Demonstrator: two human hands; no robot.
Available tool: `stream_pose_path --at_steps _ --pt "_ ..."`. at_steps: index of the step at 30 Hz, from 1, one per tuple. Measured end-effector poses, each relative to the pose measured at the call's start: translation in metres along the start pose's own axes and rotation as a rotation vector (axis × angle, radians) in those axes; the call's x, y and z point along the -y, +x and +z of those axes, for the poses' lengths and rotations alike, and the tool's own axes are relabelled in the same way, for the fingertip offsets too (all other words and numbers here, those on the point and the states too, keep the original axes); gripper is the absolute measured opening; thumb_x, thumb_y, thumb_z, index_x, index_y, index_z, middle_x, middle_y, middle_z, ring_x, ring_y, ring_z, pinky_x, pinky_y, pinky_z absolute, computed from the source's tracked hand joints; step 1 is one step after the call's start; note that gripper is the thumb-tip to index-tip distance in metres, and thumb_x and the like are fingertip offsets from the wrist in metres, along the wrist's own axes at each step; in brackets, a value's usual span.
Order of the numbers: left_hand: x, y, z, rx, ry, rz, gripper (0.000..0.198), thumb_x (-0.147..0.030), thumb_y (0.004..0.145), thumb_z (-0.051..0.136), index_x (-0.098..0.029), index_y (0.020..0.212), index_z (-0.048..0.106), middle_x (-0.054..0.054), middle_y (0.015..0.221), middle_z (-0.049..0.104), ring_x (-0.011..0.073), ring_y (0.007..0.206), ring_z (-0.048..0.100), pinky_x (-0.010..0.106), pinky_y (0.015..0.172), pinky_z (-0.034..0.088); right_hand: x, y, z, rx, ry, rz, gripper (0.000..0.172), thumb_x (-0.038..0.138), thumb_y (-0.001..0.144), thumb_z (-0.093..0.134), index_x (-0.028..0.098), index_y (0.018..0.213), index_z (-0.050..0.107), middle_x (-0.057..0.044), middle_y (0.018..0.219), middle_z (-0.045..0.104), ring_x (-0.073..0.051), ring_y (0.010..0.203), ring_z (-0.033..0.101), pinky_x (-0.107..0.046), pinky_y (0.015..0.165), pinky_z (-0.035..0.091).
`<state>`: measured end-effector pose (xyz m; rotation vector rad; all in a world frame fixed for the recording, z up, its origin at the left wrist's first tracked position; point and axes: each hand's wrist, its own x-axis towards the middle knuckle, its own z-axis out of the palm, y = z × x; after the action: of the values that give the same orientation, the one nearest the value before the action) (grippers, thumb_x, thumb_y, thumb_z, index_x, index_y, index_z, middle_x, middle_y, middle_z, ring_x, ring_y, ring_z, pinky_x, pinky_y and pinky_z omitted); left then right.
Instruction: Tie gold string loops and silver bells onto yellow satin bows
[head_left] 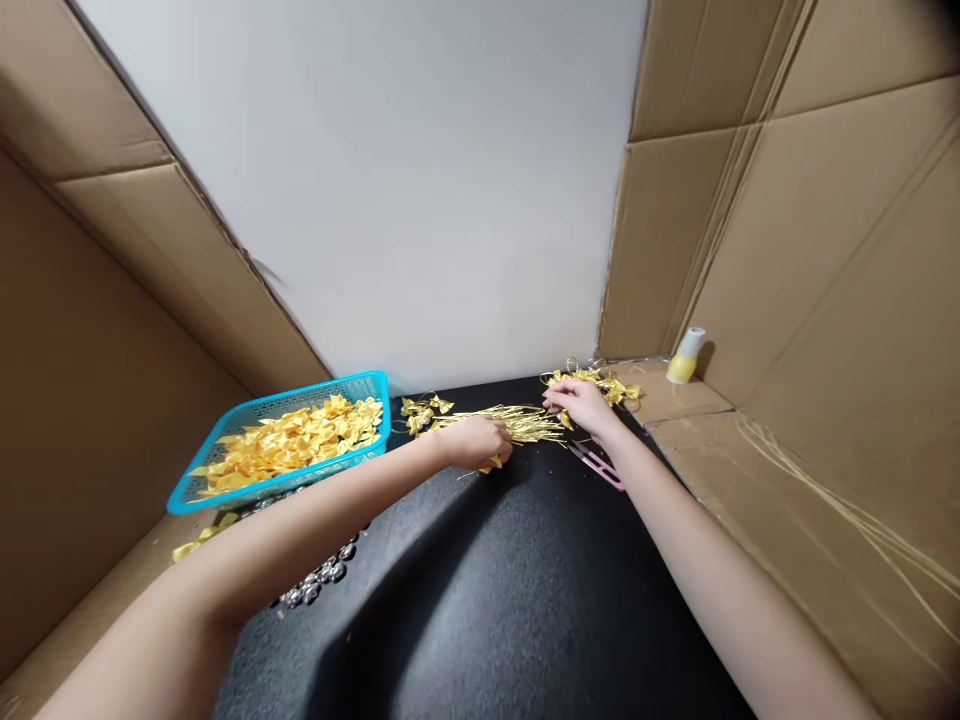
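Observation:
My left hand (476,442) is closed low over the black work surface, with a yellow ribbon bow (491,464) showing under its fingers. Behind it lies a bundle of gold cords (529,424), spread across the surface. Further right, the thumb and fingers of my right hand (581,404) are pinched together above the cords' right end; what they grip is too small to make out. A heap of yellow bows with gold cord loops (619,388) sits just beyond that hand. Pink-handled thread snips (598,466) lie beside my right wrist.
A turquoise basket (277,476) full of yellow bows stands at the left. Silvery beads (319,580) lie partly under my left forearm. A spool of yellow thread (684,357) stands at the right, near long loose cords (847,515). Cardboard walls (847,250) enclose both sides.

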<state>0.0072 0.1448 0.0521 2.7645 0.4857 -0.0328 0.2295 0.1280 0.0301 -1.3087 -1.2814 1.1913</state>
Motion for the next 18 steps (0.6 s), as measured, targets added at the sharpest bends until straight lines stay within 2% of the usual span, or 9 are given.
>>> stream_pose_path --at_steps 3,5,8,12,15,18 --pt "0.004 -0.004 -0.006 -0.102 -0.152 -0.05 0.011 -0.013 0.066 0.072 -0.02 0.062 0.064 0.001 0.067 0.065 0.0174 0.073 0.058 0.025 0.071 0.04 0.0 0.0 -0.002 -0.019 0.011 -0.001 0.032 0.032 0.092 0.056 0.017 0.12 0.056 -0.009 0.121 0.059 -0.021 0.101 0.061 -0.042 0.085 0.053" --pt "0.005 -0.008 -0.007 -0.236 -0.266 -0.109 0.008 -0.024 0.07 0.072 -0.02 0.068 0.066 0.002 0.073 0.067 0.0174 0.076 0.058 0.025 0.072 0.04 0.002 0.0 -0.003 -0.041 0.025 -0.008 0.032 0.032 0.092 0.056 0.017 0.12 0.056 -0.009 0.121 0.058 -0.021 0.102 0.061 -0.042 0.085 0.053" --pt "0.003 -0.009 0.004 -0.493 -0.457 -0.219 0.028 -0.044 0.081 0.061 -0.017 0.077 0.064 0.005 0.08 0.067 0.0157 0.071 0.057 0.026 0.067 0.041 0.01 -0.003 -0.006 -0.076 0.061 -0.04 0.031 0.032 0.092 0.057 0.016 0.118 0.056 -0.008 0.118 0.06 -0.021 0.099 0.062 -0.041 0.083 0.054" --pt "-0.004 0.002 0.029 -0.787 -0.702 -0.29 0.047 -0.062 0.08 0.052 -0.016 0.078 0.058 0.003 0.075 0.061 0.0126 0.064 0.053 0.025 0.064 0.042 0.028 -0.011 -0.009 -0.111 0.121 -0.127 0.022 0.035 0.08 0.069 0.013 0.085 0.066 -0.005 0.085 0.069 -0.015 0.074 0.064 -0.029 0.068 0.052" --pt "-0.015 0.013 0.039 -0.886 -0.834 -0.283 0.047 -0.063 0.078 0.055 -0.016 0.077 0.056 0.0 0.07 0.057 0.0113 0.061 0.05 0.024 0.062 0.041 0.042 -0.021 -0.01 -0.124 0.156 -0.192 0.028 0.041 0.066 0.077 0.016 0.073 0.066 -0.005 0.074 0.071 -0.014 0.064 0.063 -0.025 0.058 0.047" --pt "-0.029 0.019 0.04 -0.903 -0.903 -0.241 0.04 -0.055 0.077 0.062 -0.016 0.076 0.055 0.001 0.072 0.056 0.0119 0.065 0.051 0.024 0.064 0.042 0.056 -0.032 -0.009 -0.128 0.178 -0.238 0.033 0.044 0.06 0.079 0.016 0.073 0.067 -0.005 0.073 0.072 -0.014 0.061 0.063 -0.025 0.058 0.047"
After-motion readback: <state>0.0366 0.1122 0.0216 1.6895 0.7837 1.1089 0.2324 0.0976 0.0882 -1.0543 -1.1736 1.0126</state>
